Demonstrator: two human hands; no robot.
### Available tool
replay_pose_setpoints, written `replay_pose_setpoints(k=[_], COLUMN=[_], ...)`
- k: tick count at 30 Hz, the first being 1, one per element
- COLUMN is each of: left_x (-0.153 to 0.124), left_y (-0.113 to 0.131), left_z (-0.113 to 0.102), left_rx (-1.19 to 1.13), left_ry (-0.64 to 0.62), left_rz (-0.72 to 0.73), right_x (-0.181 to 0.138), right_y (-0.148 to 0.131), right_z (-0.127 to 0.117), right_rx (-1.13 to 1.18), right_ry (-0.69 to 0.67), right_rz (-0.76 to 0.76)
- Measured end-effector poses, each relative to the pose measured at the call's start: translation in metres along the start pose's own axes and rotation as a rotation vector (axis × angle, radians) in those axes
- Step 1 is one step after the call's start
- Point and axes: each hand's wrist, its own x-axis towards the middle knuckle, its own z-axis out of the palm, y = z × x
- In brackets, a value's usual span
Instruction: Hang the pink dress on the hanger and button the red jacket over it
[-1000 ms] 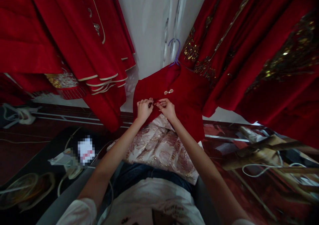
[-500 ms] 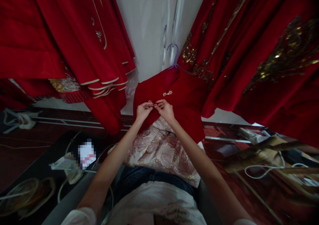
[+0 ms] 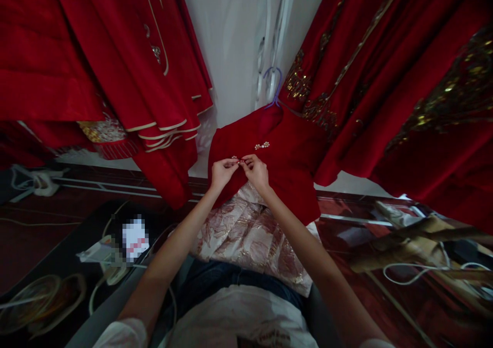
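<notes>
A red garment (image 3: 296,155) on a purple hanger (image 3: 275,89) lies spread over my lap. Its front carries a flower-shaped pearl-beaded clasp (image 3: 262,146), joined at the middle. Just below it, my left hand (image 3: 224,172) pinches one side of a second beaded clasp (image 3: 234,158) between thumb and fingertips. The other side is in the pinch of my right hand (image 3: 256,171). The fingertips almost meet and cover most of this clasp, so whether its halves are joined is hidden. Under the garment, a pale pink and gold patterned cloth (image 3: 246,225) covers my thighs.
Red garments (image 3: 154,96) with pale trim hang at left, and sequinned red ones (image 3: 358,107) at right. A dark tabletop (image 3: 96,225) at left bears a blurred white item (image 3: 135,237), cables and a clear container (image 3: 31,302). Cardboard and white cord (image 3: 408,273) lie at right.
The view has shifted slightly, so the garments sit a little farther right. My fingertips have drawn slightly closer together at the lower clasp, both still pinching.
</notes>
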Motion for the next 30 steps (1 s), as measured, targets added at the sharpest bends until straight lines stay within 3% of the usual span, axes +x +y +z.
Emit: replay_pose_setpoints(k=[5,8,14,18,23,26,30], left_x=[0.009,0.004,-0.057,-0.103,-0.113,-0.097,-0.076], left_y=[0.003,0.008,0.010,-0.009,-0.027,-0.011,0.045], left_z=[-0.008,-0.012,-0.027,-0.036,-0.040,-0.043,-0.042], left_rx=[0.171,0.227,0.391,0.464,0.587,0.677,0.599], left_ry=[-0.117,-0.175,-0.148,-0.218,-0.154,-0.208,-0.163], left_rz=[0.063,0.093,0.266,0.208,0.160,0.175,0.080], right_x=[-0.002,-0.002,-0.030,-0.056,-0.067,-0.069,-0.069], right_y=[0.000,0.003,0.026,0.046,0.056,0.057,0.058], right_z=[0.002,-0.003,-0.048,-0.080,-0.076,-0.061,-0.054], right_rx=[-0.010,0.060,0.254,0.197,0.121,-0.022,-0.035], right_ry=[0.045,0.000,-0.119,-0.113,-0.232,-0.231,-0.292], right_rz=[-0.032,-0.038,0.032,0.088,0.099,0.038,0.005])
